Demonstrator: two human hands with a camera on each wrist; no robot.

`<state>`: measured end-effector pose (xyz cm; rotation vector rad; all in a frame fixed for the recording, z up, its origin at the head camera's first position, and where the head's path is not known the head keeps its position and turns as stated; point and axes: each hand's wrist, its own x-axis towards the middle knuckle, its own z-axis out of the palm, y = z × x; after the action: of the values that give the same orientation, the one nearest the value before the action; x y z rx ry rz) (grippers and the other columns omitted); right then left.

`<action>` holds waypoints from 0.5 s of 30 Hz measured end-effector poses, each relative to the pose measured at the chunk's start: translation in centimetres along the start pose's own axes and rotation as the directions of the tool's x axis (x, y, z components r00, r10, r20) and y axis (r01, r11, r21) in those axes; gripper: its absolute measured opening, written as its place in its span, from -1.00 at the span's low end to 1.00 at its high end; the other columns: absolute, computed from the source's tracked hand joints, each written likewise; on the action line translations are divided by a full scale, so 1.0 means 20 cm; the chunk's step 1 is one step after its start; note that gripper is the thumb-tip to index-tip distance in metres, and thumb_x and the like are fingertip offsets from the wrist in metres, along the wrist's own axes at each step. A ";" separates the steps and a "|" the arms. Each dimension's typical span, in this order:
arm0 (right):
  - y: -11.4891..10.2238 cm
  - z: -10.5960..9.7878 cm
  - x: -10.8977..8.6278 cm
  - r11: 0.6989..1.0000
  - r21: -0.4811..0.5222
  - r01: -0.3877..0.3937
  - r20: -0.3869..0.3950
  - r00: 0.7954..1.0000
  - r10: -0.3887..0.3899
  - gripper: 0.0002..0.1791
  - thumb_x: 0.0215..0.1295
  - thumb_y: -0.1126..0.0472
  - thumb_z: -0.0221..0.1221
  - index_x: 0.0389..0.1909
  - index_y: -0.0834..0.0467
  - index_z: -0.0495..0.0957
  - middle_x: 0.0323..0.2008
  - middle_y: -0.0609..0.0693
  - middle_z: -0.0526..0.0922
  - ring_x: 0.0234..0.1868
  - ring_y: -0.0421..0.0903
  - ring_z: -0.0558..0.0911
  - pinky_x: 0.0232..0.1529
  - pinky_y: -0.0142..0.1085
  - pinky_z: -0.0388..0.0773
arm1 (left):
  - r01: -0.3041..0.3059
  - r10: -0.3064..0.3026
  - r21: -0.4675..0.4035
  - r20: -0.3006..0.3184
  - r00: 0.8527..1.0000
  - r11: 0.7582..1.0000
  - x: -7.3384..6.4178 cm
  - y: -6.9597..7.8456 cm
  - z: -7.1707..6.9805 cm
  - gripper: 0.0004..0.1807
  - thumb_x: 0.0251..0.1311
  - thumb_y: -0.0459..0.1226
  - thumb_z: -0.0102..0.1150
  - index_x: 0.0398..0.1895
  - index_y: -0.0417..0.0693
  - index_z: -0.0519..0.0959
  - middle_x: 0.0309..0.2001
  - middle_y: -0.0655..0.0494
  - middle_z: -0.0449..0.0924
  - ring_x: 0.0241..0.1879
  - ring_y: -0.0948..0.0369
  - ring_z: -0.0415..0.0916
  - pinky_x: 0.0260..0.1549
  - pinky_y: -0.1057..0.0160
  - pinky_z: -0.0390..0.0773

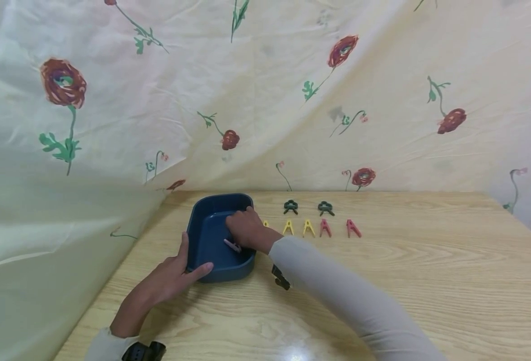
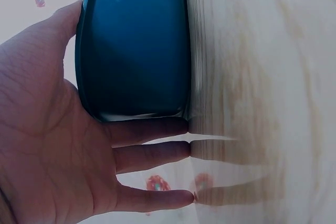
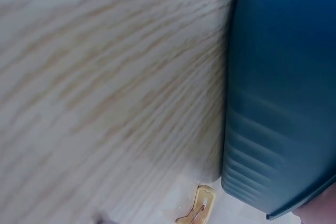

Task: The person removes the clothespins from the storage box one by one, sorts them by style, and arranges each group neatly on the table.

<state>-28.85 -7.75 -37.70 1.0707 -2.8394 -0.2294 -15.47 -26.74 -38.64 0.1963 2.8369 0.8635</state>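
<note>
A dark blue plastic tub (image 1: 222, 275) stands on the table. My left hand (image 1: 168, 278) rests against its near left corner, thumb on the near rim, other fingers along the outer side. In the left wrist view those fingers (image 2: 149, 159) are straight and spread. My right hand (image 1: 249, 229) reaches over the right rim into the tub; its fingertips are hidden, so what they hold cannot be told. Just below that hand, inside the tub, is a pale pink clothespin (image 1: 232, 245). The right wrist view mostly shows the tub's outer wall (image 3: 273, 129).
Right of the tub stand several yellow clothespins (image 1: 308, 228), one partly hidden by the right hand, and two red clothespins (image 1: 325, 228). Behind them are two dark green spring clips (image 1: 291, 206). A flowered cloth (image 1: 265, 100) hangs behind the wooden table (image 1: 427, 260) and along its left side.
</note>
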 end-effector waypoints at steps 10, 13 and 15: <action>0.00 0.02 0.04 0.998 0.048 -0.031 0.007 1.000 0.031 -0.81 0.45 0.09 0.14 -0.32 0.09 0.59 -0.54 -0.09 0.53 -0.46 -0.13 0.52 -0.30 -0.26 0.39 | 0.009 -0.009 0.001 0.001 1.000 1.000 0.00 -0.01 0.00 0.20 0.33 0.33 -0.07 0.54 -0.19 -0.54 0.42 -0.50 0.11 0.32 -0.28 0.30 0.21 -0.26 0.28; 0.00 0.01 0.06 0.998 0.043 -0.050 0.038 0.998 0.049 -0.80 0.47 0.05 0.11 -0.23 0.09 0.57 -0.52 -0.08 0.53 -0.45 -0.12 0.53 -0.26 -0.25 0.41 | 0.006 -0.006 -0.005 0.002 1.000 1.000 0.00 -0.01 0.00 0.20 0.33 0.33 -0.08 0.55 -0.18 -0.54 0.43 -0.48 0.10 0.33 -0.27 0.29 0.22 -0.25 0.28; 0.00 0.00 0.06 0.998 0.029 -0.054 0.054 0.997 0.052 -0.79 0.48 0.05 0.10 -0.21 0.09 0.58 -0.51 -0.08 0.54 -0.43 -0.12 0.54 -0.23 -0.24 0.42 | 0.005 -0.005 -0.007 0.001 1.000 1.000 0.01 -0.01 0.00 0.20 0.33 0.34 -0.09 0.55 -0.17 -0.54 0.44 -0.48 0.09 0.34 -0.27 0.28 0.22 -0.25 0.27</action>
<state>-29.82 -8.58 -37.74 1.0076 -2.9235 -0.2148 -15.58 -26.94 -38.86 0.1881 2.8317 0.8724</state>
